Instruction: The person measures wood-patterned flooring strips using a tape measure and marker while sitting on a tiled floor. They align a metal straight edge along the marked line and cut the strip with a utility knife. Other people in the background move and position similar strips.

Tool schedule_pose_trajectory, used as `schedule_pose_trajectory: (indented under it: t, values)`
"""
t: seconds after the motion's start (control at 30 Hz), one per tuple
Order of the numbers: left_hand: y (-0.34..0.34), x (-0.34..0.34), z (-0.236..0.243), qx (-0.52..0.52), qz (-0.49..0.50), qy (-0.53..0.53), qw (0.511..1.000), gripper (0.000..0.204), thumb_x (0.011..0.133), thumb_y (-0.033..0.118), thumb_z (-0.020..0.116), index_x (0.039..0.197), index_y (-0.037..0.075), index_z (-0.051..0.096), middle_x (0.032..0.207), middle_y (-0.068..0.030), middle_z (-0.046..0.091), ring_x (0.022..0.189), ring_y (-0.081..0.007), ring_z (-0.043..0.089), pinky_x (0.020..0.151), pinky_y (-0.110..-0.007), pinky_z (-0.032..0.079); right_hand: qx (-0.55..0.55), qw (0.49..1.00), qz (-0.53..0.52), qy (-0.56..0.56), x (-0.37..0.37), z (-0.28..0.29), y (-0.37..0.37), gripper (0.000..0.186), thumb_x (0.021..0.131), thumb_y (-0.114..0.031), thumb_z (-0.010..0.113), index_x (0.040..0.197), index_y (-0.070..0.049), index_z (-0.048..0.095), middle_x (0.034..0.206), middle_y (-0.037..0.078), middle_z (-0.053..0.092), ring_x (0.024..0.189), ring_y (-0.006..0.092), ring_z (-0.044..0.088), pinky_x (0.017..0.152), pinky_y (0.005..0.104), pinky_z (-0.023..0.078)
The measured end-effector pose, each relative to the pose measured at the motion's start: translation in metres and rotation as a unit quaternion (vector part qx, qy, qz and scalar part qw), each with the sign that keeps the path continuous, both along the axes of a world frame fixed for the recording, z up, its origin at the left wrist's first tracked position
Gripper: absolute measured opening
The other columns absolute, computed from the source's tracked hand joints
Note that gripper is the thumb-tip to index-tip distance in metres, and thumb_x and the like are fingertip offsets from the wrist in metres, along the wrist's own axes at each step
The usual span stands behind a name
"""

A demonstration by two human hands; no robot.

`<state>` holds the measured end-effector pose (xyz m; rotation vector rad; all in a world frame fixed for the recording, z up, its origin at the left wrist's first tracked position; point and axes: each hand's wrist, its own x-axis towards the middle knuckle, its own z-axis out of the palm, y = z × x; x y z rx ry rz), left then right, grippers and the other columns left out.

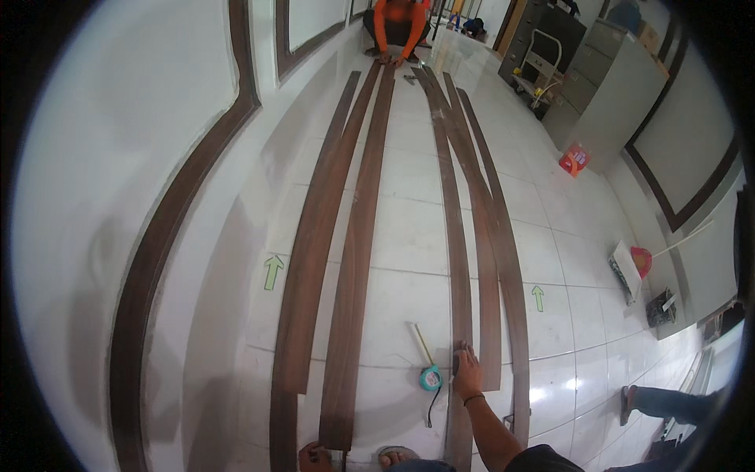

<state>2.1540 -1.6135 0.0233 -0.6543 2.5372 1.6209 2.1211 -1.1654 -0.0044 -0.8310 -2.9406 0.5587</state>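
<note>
Long dark-brown wooden planks lie lengthwise on the floor in two groups. My right hand (pixel 468 373) rests on a narrow plank (pixel 459 303) of the right group, its fingers bent around a small dark item that I cannot make out. To its left, a teal tape measure (pixel 430 378) lies on the tiles with a short yellow blade drawn out and a black strap trailing. At the lower edge, my left hand (pixel 315 458) is beside the near end of a wide plank (pixel 349 322). Its fingers are partly cut off, so their grip is unclear.
A person in orange sleeves (pixel 397 27) squats at the planks' far ends, hands on them. Along the right side are grey cabinets (pixel 586 86), a hand trolley (pixel 541 67), a red package (pixel 575 159) and a dustpan (pixel 627 270). Another person's leg (pixel 668 403) enters at lower right.
</note>
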Motion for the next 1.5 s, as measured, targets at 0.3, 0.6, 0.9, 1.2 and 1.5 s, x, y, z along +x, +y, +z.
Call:
schedule_pose_trajectory:
  t: [0.3,0.6,0.9,1.2,1.5]
  values:
    - [0.013,-0.007,0.018,-0.017,0.012,0.027,0.999,0.024,0.090,0.009,0.064,0.108,-0.003,0.073,0.082,-0.0115,0.070,0.072,-0.0212,0.064,0.066,-0.036,0.054,0.018,0.998,-0.039,0.049,0.001,-0.014,-0.010,0.043,0.085,0.008,0.049,0.126,-0.002,0.055,0.158,0.021,0.043,0.151,0.0413,0.033,0.125,0.0567,0.024]
    - [-0.017,-0.005,-0.036,-0.102,0.012,-0.043,0.994,0.015,0.085,0.013,0.070,0.094,0.001,0.072,0.081,-0.0071,0.066,0.077,-0.0197,0.064,0.066,-0.036,0.052,0.026,0.995,-0.042,0.083,0.000,-0.020,-0.028,0.042,0.085,0.006,0.048,0.127,0.000,0.052,0.164,0.021,0.034,0.153,0.0436,0.026,0.126,0.0583,0.017]
    - [-0.027,-0.017,-0.007,-0.013,-0.028,-0.204,0.978,0.026,0.081,0.017,0.082,0.100,0.002,0.072,0.093,-0.0081,0.071,0.086,-0.0172,0.065,0.076,-0.036,0.053,0.032,0.994,-0.042,0.095,-0.004,-0.007,-0.013,0.076,0.085,0.012,0.051,0.154,-0.018,0.046,0.163,0.022,0.036,0.152,0.0424,0.031,0.123,0.0563,0.026]
    - [-0.016,-0.018,-0.001,0.040,0.012,-0.141,0.989,0.019,0.085,0.007,0.076,0.102,0.001,0.070,0.099,-0.0056,0.069,0.093,-0.0171,0.064,0.087,-0.032,0.051,-0.035,0.984,0.151,0.088,-0.291,0.025,0.013,0.070,0.090,-0.009,0.064,0.156,-0.018,0.042,0.114,0.020,0.070,0.102,0.0416,0.067,0.090,0.0522,0.054]
    - [-0.032,-0.020,-0.005,0.100,0.047,-0.167,0.980,0.018,0.081,0.003,0.077,0.099,0.000,0.072,0.094,-0.0054,0.070,0.089,-0.0151,0.064,0.082,-0.030,0.050,-0.004,0.988,0.103,-0.119,-0.507,0.172,-0.039,0.108,0.081,-0.001,0.070,0.168,-0.019,0.009,0.138,0.026,0.063,0.126,0.0373,0.064,0.104,0.0469,0.053]
